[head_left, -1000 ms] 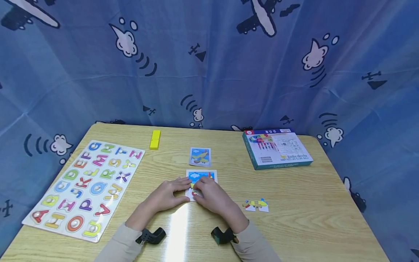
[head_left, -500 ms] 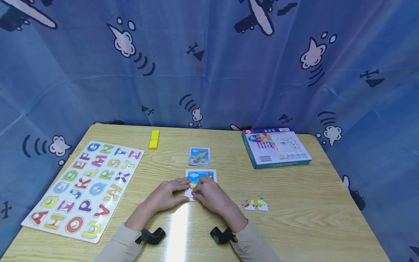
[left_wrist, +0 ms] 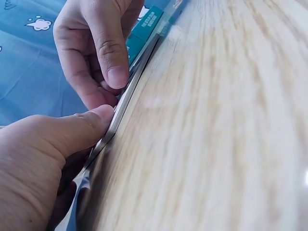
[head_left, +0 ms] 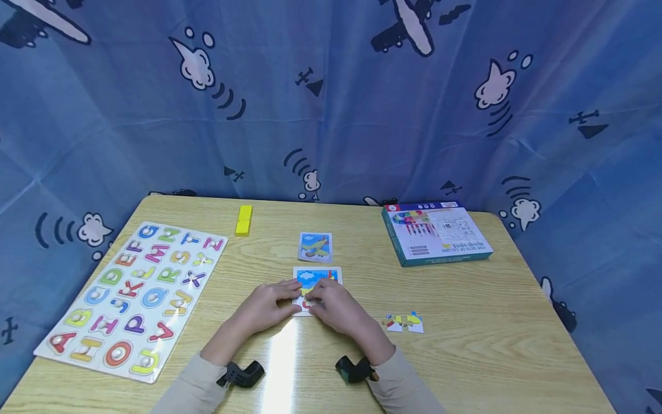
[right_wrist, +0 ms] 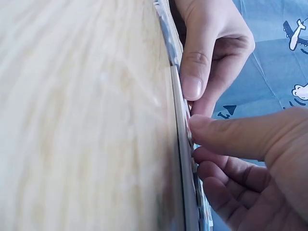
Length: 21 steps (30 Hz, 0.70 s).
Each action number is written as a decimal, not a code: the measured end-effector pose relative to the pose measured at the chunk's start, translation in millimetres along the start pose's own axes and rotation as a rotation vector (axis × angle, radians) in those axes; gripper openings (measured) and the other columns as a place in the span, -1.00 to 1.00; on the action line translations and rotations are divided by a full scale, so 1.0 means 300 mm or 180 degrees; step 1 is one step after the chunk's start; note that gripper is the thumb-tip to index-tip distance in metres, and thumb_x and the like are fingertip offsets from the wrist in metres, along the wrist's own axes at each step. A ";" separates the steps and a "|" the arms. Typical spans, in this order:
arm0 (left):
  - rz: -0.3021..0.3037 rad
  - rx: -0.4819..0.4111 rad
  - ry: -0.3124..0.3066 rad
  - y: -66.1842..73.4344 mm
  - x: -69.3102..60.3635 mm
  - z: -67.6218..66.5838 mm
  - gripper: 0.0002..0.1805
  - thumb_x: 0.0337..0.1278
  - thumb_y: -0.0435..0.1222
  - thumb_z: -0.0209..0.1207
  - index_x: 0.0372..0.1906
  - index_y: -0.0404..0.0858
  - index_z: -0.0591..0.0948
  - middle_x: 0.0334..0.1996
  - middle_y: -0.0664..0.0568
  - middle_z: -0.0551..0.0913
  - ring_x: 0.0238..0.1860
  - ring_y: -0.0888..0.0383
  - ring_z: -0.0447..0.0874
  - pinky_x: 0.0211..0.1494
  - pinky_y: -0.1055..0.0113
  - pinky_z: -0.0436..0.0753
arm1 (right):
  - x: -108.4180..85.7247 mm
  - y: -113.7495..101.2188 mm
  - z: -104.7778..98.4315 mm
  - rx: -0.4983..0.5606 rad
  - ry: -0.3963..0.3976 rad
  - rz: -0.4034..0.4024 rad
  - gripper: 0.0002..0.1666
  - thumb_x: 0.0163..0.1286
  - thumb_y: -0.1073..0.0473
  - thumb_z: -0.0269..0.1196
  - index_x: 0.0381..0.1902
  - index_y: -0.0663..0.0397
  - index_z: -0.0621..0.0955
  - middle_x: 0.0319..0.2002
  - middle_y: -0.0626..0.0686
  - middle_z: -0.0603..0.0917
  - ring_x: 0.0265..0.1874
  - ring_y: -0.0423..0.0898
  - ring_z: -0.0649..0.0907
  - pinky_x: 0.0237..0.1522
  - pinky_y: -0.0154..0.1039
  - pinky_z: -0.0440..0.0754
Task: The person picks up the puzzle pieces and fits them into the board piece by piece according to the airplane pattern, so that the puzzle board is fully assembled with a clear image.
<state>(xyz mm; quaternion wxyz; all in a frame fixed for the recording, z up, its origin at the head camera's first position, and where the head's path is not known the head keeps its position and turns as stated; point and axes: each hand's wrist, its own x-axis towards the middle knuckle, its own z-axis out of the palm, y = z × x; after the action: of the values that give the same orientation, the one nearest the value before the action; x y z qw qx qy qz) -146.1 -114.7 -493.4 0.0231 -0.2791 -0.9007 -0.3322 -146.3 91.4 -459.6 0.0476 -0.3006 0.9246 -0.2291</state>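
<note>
A small jigsaw board (head_left: 308,276) with a blue-sky plane picture lies at the middle of the table, its lower part mostly covered by both hands. My left hand (head_left: 262,307) rests on the board's left side, fingers fairly straight, thumb at the near left corner. Over the board's lower middle, my right hand (head_left: 338,307) has curled fingers and pinches a small puzzle piece (head_left: 307,305), largely hidden. In the right wrist view, the right thumb (right_wrist: 201,124) and fingertips are at the board's surface. Just beyond the board lies a plane picture card (head_left: 315,247).
Loose yellow plane puzzle pieces (head_left: 405,322) lie right of my right hand. An alphabet knob board (head_left: 98,363) covers the table's left side. A yellow block (head_left: 243,221) sits at the back, and a flat toy box (head_left: 439,236) at the back right, before a blue curtain (head_left: 331,115).
Both hands stay at the board, with only slight shifts of the right fingers and wrists. The head view has moved a little; the other things lie as before.
</note>
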 end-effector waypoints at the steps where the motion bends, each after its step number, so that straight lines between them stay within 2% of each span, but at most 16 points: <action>1: 0.0011 0.0009 0.0001 0.000 0.001 0.000 -0.59 0.10 -0.09 0.29 0.02 -0.20 0.67 0.13 0.08 0.60 0.21 0.08 0.53 0.26 0.14 0.52 | 0.000 0.002 -0.002 0.0012 -0.0013 0.0012 -0.75 0.27 0.20 0.29 -0.10 0.13 0.71 -0.21 -0.01 0.63 -0.15 -0.12 0.60 -0.10 -0.28 0.63; 5: 0.0069 -0.0016 0.0031 -0.003 0.003 0.002 -0.59 0.08 -0.10 0.30 0.02 -0.19 0.67 0.13 0.08 0.60 0.21 0.09 0.53 0.25 0.16 0.53 | 0.000 0.009 -0.010 0.0087 -0.0018 0.0074 -0.71 0.27 0.20 0.28 -0.06 0.14 0.68 -0.17 0.01 0.65 -0.13 -0.11 0.60 -0.08 -0.24 0.63; 10: 0.0101 -0.0044 0.0062 -0.010 -0.004 0.008 -0.58 0.09 -0.10 0.29 0.05 -0.18 0.65 0.17 0.09 0.57 0.22 0.10 0.51 0.26 0.16 0.53 | -0.003 0.022 -0.031 0.0224 0.0123 0.0206 -0.69 0.27 0.20 0.28 -0.03 0.14 0.67 -0.15 0.02 0.66 -0.11 -0.10 0.62 -0.04 -0.19 0.65; 14: 0.0134 -0.0056 0.0088 -0.012 -0.008 0.010 -0.56 0.11 -0.09 0.28 0.09 -0.16 0.63 0.20 0.10 0.54 0.24 0.11 0.49 0.27 0.15 0.52 | -0.008 0.036 -0.046 0.0254 0.0221 0.0284 -0.68 0.26 0.18 0.30 -0.04 0.14 0.67 -0.19 0.00 0.64 -0.19 -0.14 0.61 -0.12 -0.23 0.66; 18: 0.0387 -0.0066 0.0118 -0.014 -0.008 0.012 -0.62 0.11 -0.12 0.28 0.02 -0.17 0.67 0.15 0.07 0.59 0.20 0.08 0.53 0.25 0.15 0.53 | -0.013 0.049 -0.060 0.0312 0.0285 0.0367 -0.69 0.25 0.16 0.31 -0.05 0.13 0.68 -0.21 0.00 0.63 -0.26 -0.15 0.57 -0.19 -0.27 0.63; 21: 0.0601 -0.0040 0.0060 -0.015 -0.005 0.013 -0.68 0.11 -0.13 0.28 -0.04 -0.16 0.71 0.09 0.05 0.63 0.16 0.06 0.57 0.24 0.15 0.54 | -0.021 0.058 -0.073 0.0396 0.0308 0.0462 -0.70 0.25 0.16 0.31 -0.06 0.11 0.68 -0.23 0.00 0.63 -0.29 -0.14 0.55 -0.24 -0.29 0.60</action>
<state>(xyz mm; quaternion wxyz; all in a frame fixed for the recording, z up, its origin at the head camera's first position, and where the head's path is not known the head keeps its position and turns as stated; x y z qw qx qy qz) -146.6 -115.7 -499.3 0.0611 -0.3597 -0.8680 -0.3368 -155.6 116.1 -448.3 0.0379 -0.2179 0.9291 -0.2963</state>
